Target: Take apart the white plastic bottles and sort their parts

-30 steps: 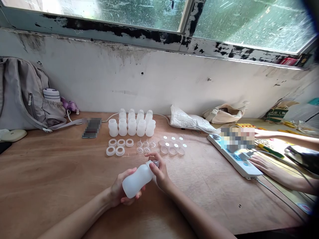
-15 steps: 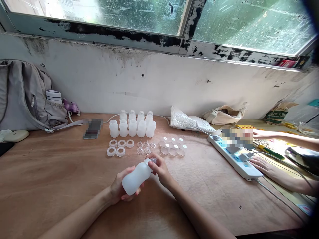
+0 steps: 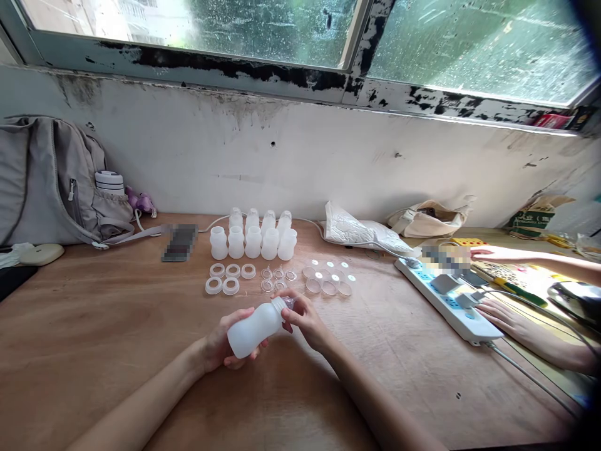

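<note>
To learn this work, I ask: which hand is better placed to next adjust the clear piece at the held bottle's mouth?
Probably the right hand: it is at the clear piece, while the left hand holds the bottle.

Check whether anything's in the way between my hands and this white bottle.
Nothing visible is: your left hand holds the bottle directly, and your right hand is at its neck end with a clear piece.

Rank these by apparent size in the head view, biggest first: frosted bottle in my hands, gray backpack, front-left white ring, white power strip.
Gray backpack
White power strip
Frosted bottle in your hands
Front-left white ring
</note>
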A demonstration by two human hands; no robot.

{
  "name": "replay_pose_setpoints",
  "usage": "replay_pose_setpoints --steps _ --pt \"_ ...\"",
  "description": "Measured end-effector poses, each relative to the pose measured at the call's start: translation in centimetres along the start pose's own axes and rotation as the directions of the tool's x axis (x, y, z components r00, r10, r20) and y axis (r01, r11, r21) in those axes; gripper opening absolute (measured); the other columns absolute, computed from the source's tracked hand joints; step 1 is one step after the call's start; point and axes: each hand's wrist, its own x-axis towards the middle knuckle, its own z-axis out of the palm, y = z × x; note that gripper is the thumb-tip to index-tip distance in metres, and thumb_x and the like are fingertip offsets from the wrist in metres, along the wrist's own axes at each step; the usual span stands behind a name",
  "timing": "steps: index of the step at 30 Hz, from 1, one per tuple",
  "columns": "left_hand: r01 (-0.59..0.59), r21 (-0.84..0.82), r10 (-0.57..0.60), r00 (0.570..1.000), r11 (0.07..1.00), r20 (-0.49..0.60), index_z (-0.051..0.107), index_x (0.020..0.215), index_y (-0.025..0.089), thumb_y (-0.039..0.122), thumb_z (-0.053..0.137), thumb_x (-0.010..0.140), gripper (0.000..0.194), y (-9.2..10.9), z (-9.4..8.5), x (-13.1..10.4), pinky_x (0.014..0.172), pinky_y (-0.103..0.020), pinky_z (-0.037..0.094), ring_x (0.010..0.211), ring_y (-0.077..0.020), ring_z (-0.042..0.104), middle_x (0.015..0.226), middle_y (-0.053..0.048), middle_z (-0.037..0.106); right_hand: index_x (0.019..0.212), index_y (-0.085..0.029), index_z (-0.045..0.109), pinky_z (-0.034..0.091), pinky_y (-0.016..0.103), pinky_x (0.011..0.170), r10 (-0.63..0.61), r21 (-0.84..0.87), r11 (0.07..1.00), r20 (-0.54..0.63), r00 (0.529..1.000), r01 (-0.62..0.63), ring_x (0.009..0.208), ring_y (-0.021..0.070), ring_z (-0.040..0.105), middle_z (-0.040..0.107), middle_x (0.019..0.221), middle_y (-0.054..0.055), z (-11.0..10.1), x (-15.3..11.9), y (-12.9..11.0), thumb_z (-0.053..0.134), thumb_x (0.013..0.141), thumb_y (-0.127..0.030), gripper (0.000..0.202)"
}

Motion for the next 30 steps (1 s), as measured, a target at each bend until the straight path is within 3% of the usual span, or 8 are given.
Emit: replay_pose_setpoints --steps 6,12,30 --pt "-0.112 0.18 0.137 0.982 0.977 -0.133 0.057 0.085 0.008 0.052 0.032 0.081 0.051 0.5 0.9 -0.8 0.027 -0.017 0.019 0.027 -0.0049 0.037 0.054 -0.005 0.06 0.097 -0.019 0.048 0.027 0.018 0.039 0.009 0.08 0.997 -0.006 1.0 -0.009 0.043 0.0049 0.036 0.045 0.064 -0.004 -0.5 0.1 0.3 0.058 0.072 -0.042 0.035" --pt "-0.14 0.203 0.168 0.978 0.969 -0.125 0.056 0.089 0.009 0.048 0.033 0.083 0.045 0.9 1.3 -1.0 0.027 -0.017 0.022 0.03 -0.0058 0.04 0.055 -0.004 0.06 0.079 -0.017 0.048 0.026 0.018 0.039 0.023 0.097 0.995 -0.106 0.994 -0.013 0.041 0.004 0.035 0.043 0.057 -0.005 -1.1 0.4 0.8 0.057 0.076 -0.036 0.021" --pt "-0.142 0.221 0.174 0.975 0.965 -0.134 0.057 0.089 0.009 0.051 0.035 0.081 0.048 0.5 0.8 -0.7 0.027 -0.017 0.023 0.032 -0.0056 0.04 0.058 -0.005 0.06 0.08 -0.017 0.054 0.031 0.02 0.041 -0.011 0.055 0.998 -0.107 0.994 0.017 0.042 0.0056 0.042 0.047 0.057 -0.004 -1.8 0.4 0.7 0.061 0.073 -0.03 0.016"
